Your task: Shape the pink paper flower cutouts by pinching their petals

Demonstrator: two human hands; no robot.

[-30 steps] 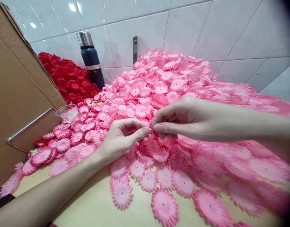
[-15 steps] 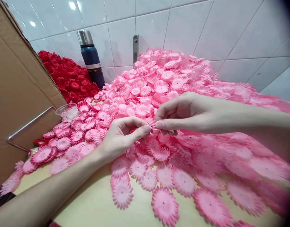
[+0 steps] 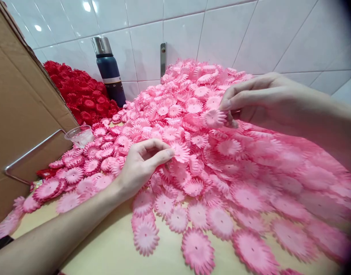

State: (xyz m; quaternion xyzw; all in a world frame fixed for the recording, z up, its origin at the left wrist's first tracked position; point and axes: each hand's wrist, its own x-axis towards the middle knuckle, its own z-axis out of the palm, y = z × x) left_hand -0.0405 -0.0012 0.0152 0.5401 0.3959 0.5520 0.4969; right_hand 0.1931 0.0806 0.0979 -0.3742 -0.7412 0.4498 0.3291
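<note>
Crowding my left: a box point(image 3: 29, 99), cup point(image 3: 83, 138), bottle point(image 3: 110, 68) and red pile point(image 3: 76, 93). Pink pile point(image 3: 160, 99) hogs most of the counter point(image 3: 103, 244). Bottle's label point(image 3: 111, 80) is too tiny to read from here. My left hand point(image 3: 145, 162) is pinching a flower point(image 3: 182, 152); right hand point(image 3: 258, 95) grips a second flower point(image 3: 214, 118) at its fingertips, higher and further right.

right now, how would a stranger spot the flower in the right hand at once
Find the pink heap against the tiled wall. The right hand reaches across it from the picture's right edge, pinching the flower. Its neighbours lie loose in the heap; this one is held, higher in the picture than the second flower, in the left hand.
</note>
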